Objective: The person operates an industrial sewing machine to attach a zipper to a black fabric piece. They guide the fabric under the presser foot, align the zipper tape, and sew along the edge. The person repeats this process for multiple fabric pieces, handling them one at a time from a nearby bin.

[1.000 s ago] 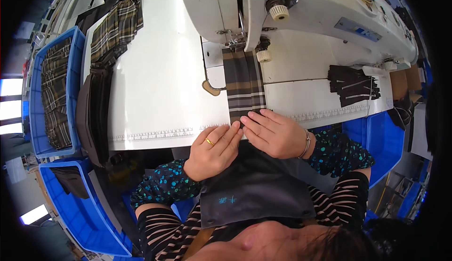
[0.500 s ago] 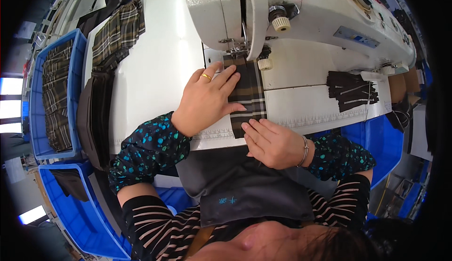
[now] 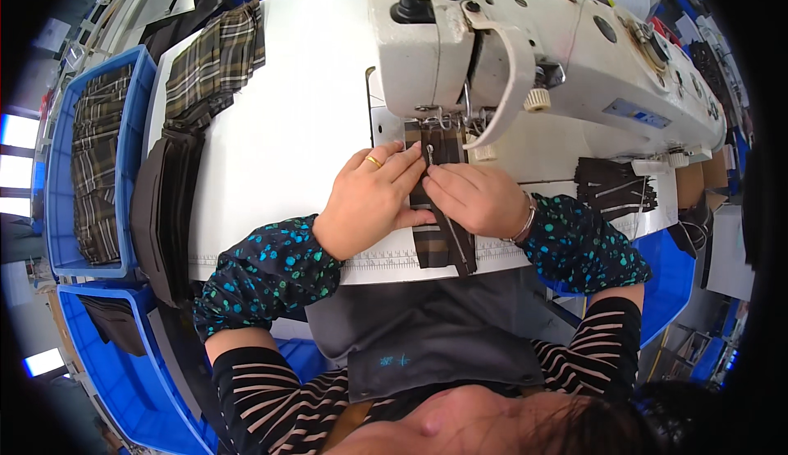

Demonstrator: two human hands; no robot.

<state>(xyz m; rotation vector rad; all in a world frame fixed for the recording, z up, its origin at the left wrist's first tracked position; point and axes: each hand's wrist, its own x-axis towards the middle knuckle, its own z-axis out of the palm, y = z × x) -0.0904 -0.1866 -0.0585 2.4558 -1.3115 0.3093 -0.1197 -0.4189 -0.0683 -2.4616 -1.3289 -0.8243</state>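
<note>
A narrow brown plaid strip of fabric [image 3: 428,250] runs from beneath the presser foot of a white sewing machine [image 3: 410,69] toward the table's front edge. Along it lies a dark zipper [image 3: 457,248], its metal pull near the foot and its lower end slanting right. My left hand [image 3: 365,200], a ring on one finger, rests on the strip's left side with fingers stretched and thumb apart. From the right, my right hand [image 3: 480,200] has its fingers pressed together on the zipper's edge; its thumb is hidden.
Right of the machine lies a pile of dark zippers [image 3: 611,186]. Plaid pieces [image 3: 217,57] and a stack of dark folded pieces [image 3: 152,225] lie at left. Beyond stand a blue bin [image 3: 139,85] of plaid fabric and another blue bin [image 3: 148,381]. A printed ruler edges the table.
The zipper now shows on the plaid strip. My right hand has moved up from the strip's near end to beside my left fingertips. The view has shifted, moving the machine rightward in it.
</note>
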